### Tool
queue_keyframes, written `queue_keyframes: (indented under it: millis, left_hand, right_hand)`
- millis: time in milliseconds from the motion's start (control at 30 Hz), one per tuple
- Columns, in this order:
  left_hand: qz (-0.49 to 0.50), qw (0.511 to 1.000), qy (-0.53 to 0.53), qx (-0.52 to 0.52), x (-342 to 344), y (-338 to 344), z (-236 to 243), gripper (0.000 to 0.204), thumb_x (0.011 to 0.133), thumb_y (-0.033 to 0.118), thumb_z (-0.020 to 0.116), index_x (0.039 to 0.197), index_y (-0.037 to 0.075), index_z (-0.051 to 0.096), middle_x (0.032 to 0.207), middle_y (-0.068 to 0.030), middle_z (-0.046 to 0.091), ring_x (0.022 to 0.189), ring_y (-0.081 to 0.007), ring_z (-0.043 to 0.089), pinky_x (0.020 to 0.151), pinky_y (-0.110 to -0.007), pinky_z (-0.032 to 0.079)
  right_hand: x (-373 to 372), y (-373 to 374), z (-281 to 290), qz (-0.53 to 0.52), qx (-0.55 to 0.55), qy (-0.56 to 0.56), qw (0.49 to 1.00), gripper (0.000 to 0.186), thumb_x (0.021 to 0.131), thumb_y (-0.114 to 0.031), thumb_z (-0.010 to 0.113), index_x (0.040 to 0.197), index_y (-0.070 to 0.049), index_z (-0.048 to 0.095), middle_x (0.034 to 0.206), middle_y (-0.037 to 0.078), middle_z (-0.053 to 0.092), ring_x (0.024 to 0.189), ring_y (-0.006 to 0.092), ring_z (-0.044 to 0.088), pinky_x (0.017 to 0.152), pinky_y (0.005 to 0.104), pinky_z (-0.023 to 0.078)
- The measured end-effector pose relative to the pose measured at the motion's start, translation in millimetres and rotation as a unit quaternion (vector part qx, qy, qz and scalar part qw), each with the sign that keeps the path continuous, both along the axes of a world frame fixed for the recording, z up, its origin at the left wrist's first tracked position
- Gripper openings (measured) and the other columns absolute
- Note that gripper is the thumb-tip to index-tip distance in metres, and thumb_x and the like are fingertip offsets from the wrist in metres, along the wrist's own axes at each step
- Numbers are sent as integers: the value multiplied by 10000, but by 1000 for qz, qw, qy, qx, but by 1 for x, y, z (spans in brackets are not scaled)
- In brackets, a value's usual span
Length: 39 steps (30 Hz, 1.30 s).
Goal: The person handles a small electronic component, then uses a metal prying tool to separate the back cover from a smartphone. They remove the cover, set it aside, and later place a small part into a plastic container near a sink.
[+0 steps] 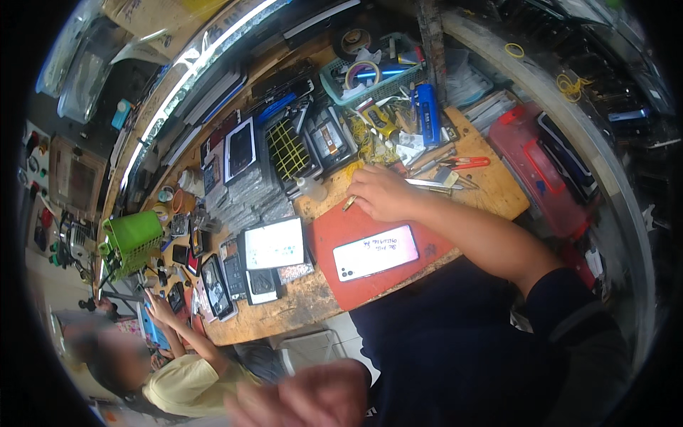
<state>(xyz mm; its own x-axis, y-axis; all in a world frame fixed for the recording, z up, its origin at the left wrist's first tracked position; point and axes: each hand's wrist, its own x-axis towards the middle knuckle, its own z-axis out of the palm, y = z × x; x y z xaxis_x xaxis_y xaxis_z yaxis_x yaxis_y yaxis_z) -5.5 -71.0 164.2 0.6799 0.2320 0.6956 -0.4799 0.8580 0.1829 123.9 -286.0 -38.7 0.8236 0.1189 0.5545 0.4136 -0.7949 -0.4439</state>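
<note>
My right hand [378,191] reaches onto the red mat [327,249], its fingers closed on a small gold-coloured piece [349,204] too small to make out. Below it on the mat lies a white-backed phone [376,252] with handwriting on it. A small translucent bottle [310,186] stands just beyond the mat's left corner. Knives and hand tools [441,179] lie right beside my hand. My left hand [299,398] is low at the bottom edge, away from the bench; its fingers are blurred by motion, and I cannot tell whether it holds anything.
The wooden bench [498,185] holds stacked phones and parts [242,199], a teal basket [370,75] of tape and tools, and a green basket [131,238]. A red case [519,156] sits at right. A co-worker in a yellow shirt [185,384] works at left, hands raised.
</note>
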Motion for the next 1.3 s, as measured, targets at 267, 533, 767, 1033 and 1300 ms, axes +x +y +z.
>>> queue_keyframes:
  millis: [267, 533, 767, 1033, 1300]
  left_hand:
    - [-162, 911, 361, 114, 83, -15, -70, 609, 1008, -117, 549, 1542, -10, 278, 1532, -260, 425, 1467, -352, 475, 1287, -465, 402]
    - [-78, 895, 379, 222, 82, -22, -70, 662, 1000, -100, 634, 1545, -9, 269, 1523, -240, 461, 1441, -304, 518, 1201, -358, 500]
    - [-98, 897, 374, 214, 78, -20, -69, 681, 1011, -86, 629, 1560, -9, 234, 1544, -287, 442, 1421, -277, 553, 1141, -305, 542]
    - [-105, 895, 384, 203, 75, -21, -64, 733, 1008, -98, 612, 1591, -11, 177, 1540, -326, 436, 1423, -287, 556, 1162, -317, 524]
    - [-122, 902, 367, 193, 74, -18, -69, 737, 1000, -109, 605, 1595, -13, 180, 1523, -338, 463, 1407, -287, 572, 1171, -327, 517]
  right_hand:
    - [0, -1, 3, 14, 20, 2, 1000, 162, 897, -124, 717, 1051, -87, 745, 1044, 99, 638, 1090, 324, 601, 961, 456, 481]
    - [0, -2, 2, 12, 25, 5, 1000, 155, 876, -137, 714, 1017, -82, 743, 1043, 111, 641, 1089, 329, 611, 977, 464, 485]
    - [2, -2, -1, 13, 32, 0, 999, 151, 876, -137, 714, 1013, -82, 745, 1035, 114, 644, 1081, 337, 615, 972, 467, 494]
    - [0, -2, 2, 11, 37, 7, 999, 141, 871, -129, 718, 1001, -81, 745, 1038, 115, 649, 1082, 335, 619, 971, 467, 499]
    - [-1, -2, 3, 7, 38, 12, 999, 142, 874, -129, 712, 1002, -76, 742, 1037, 118, 652, 1080, 334, 624, 980, 468, 498]
